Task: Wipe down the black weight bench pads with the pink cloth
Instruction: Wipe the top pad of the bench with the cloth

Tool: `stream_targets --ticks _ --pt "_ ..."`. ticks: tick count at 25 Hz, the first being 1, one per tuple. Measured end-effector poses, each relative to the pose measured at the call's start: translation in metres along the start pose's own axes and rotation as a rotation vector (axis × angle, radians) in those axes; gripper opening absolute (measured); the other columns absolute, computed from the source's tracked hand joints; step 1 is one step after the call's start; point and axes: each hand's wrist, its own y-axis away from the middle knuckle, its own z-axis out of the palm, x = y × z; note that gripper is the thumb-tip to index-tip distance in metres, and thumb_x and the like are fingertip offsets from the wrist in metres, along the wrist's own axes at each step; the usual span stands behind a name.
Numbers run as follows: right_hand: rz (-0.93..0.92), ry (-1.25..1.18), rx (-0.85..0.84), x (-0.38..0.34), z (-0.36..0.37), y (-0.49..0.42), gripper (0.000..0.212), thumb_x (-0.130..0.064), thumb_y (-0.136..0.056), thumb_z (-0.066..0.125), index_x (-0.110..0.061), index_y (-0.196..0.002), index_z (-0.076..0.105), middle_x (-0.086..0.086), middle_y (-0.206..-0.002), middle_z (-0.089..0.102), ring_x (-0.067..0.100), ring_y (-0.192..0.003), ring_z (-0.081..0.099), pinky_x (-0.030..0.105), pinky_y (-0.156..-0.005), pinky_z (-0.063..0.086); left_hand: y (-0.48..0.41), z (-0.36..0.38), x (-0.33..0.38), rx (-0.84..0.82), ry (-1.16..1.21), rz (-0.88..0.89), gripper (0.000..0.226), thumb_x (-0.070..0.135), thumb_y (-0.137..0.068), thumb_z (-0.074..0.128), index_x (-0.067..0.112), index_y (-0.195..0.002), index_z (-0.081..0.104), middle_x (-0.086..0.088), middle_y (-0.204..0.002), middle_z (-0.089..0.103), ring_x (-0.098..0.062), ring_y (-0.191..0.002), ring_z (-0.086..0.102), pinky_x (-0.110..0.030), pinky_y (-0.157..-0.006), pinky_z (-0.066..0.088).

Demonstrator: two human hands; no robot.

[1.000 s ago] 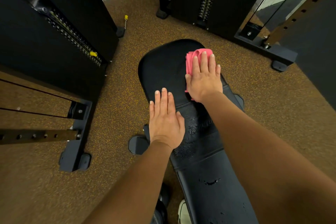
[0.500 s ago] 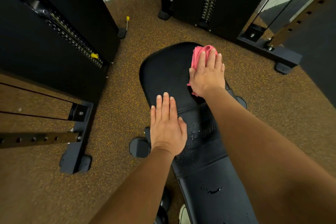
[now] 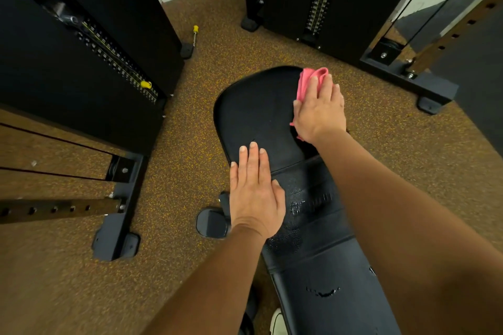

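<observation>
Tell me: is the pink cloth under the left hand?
No, the pink cloth is under the right hand; the left hand rests on bare pad.

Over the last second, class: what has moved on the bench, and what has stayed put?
The right hand slid the pink cloth rightward to the far right edge of the seat pad, still pressing it flat. The left hand stayed flat on its near edge.

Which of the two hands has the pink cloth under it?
The right hand, pressing the pink cloth flat against the right edge of the far pad. The left hand rests flat, closer in, with no cloth.
</observation>
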Motion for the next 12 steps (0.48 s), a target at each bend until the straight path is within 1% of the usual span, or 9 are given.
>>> stream_targets --ticks 1,3,5,6,7,10,11,12 --pt "-0.041 0.055 0.011 -0.005 0.002 -0.001 0.068 -0.045 -0.100 0.022 -0.010 -0.153 -0.001 0.022 -0.158 -0.001 0.044 -0.144 0.004 0.052 -0.117 0.013 0.000 0.000 0.000 0.002 -0.003 -0.001 0.065 0.032 -0.091 0.025 0.003 -0.150 0.025 -0.013 -0.161 0.014 -0.029 -0.149 0.005 -0.046 -0.120 0.009" --pt "-0.260 0.151 0.036 -0.001 0.004 0.006 0.065 -0.045 -0.099 0.017 -0.012 -0.153 0.002 0.019 -0.159 0.000 0.042 -0.145 0.000 0.052 -0.117 0.011 0.000 0.001 -0.001 0.007 -0.007 -0.001 0.065 0.031 -0.091 0.026 0.003 -0.150 0.025 -0.013 -0.160 0.014 -0.029 -0.149 0.005 -0.046 -0.120 0.010" --pt "-0.461 0.149 0.030 0.016 0.003 0.018 0.066 -0.046 -0.097 0.011 -0.011 -0.153 0.009 0.015 -0.160 0.003 0.037 -0.147 -0.002 0.051 -0.118 0.010 0.000 0.001 0.000 0.005 0.001 -0.003 0.065 0.031 -0.091 0.026 0.003 -0.150 0.025 -0.013 -0.161 0.013 -0.028 -0.149 0.004 -0.045 -0.120 0.008" --pt "-0.482 0.113 0.022 0.023 0.001 0.023 0.066 -0.046 -0.097 0.009 -0.011 -0.153 0.011 0.014 -0.161 0.003 0.034 -0.147 -0.003 0.051 -0.119 0.009 0.000 0.001 0.000 0.005 0.005 -0.005 0.066 0.031 -0.091 0.026 0.004 -0.150 0.025 -0.013 -0.161 0.013 -0.028 -0.149 0.004 -0.045 -0.120 0.008" --pt "-0.439 0.075 0.020 0.026 0.001 0.024 0.065 -0.045 -0.098 0.010 -0.010 -0.153 0.010 0.013 -0.161 0.001 0.033 -0.147 -0.004 0.050 -0.119 0.007 0.001 0.001 0.000 0.006 0.008 -0.005 0.066 0.031 -0.091 0.026 0.004 -0.150 0.024 -0.012 -0.161 0.012 -0.028 -0.149 0.003 -0.046 -0.120 0.008" --pt "-0.123 0.023 0.021 0.006 -0.001 0.009 0.064 -0.042 -0.101 0.018 -0.009 -0.153 0.000 0.017 -0.160 -0.007 0.035 -0.146 -0.007 0.050 -0.119 0.004 0.001 0.001 0.000 0.005 0.006 0.003 0.065 0.031 -0.091 0.027 0.003 -0.150 0.024 -0.012 -0.161 0.012 -0.027 -0.149 0.002 -0.044 -0.120 0.005" --pt "-0.053 0.029 0.016 -0.007 -0.002 0.001 0.066 -0.043 -0.101 0.020 -0.008 -0.153 -0.002 0.018 -0.159 -0.008 0.037 -0.146 -0.008 0.050 -0.119 0.003 0.001 0.001 0.000 0.009 0.003 0.002 0.065 0.031 -0.091 0.027 0.004 -0.150 0.024 -0.012 -0.161 0.012 -0.027 -0.149 0.003 -0.044 -0.120 0.004" --pt "-0.038 0.046 0.007 -0.019 -0.003 -0.005 0.067 -0.043 -0.101 0.020 -0.008 -0.152 -0.003 0.019 -0.159 -0.008 0.039 -0.146 -0.008 0.051 -0.119 0.003 0.001 0.001 -0.001 0.009 0.001 -0.002 0.065 0.032 -0.091 0.027 0.004 -0.150 0.024 -0.012 -0.161 0.012 -0.027 -0.149 0.003 -0.043 -0.120 0.004"
